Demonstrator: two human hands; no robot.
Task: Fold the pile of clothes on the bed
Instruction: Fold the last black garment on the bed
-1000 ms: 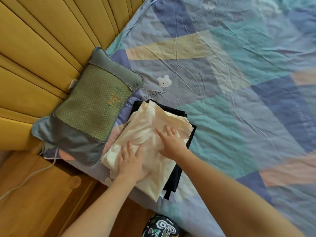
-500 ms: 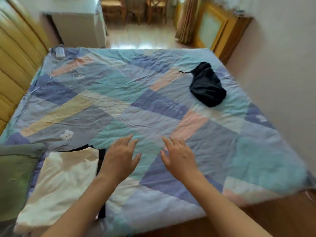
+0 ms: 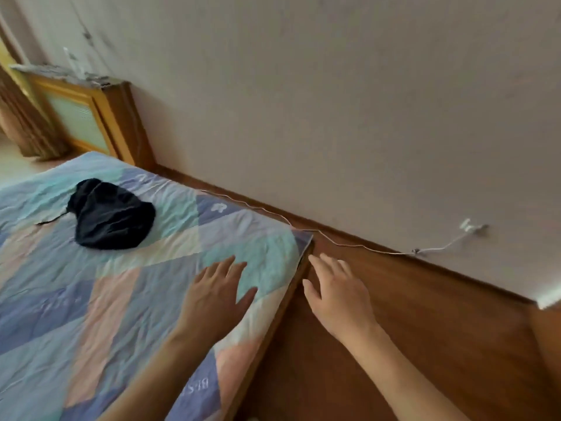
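Note:
A crumpled black garment [image 3: 110, 215] lies unfolded on the patchwork bed sheet [image 3: 76, 299], toward the far left of the view. My left hand [image 3: 217, 294] hovers open over the bed's near corner, fingers spread, holding nothing. My right hand [image 3: 337, 294] is open too, held out past the bed's edge above the wooden floor. Both hands are well short of the black garment. The folded stack of cream and black clothes is out of view.
A white cable [image 3: 349, 245] runs from the bed corner along the skirting to a wall plug [image 3: 469, 227]. The wooden floor [image 3: 425, 344] lies between the bed and the wall. A wooden-framed cabinet [image 3: 91, 123] stands in the far left corner.
My view has swung right, away from the folded stack and pillow, to the bed's corner and the wall. Both hands left the cream garment and now hang open and empty.

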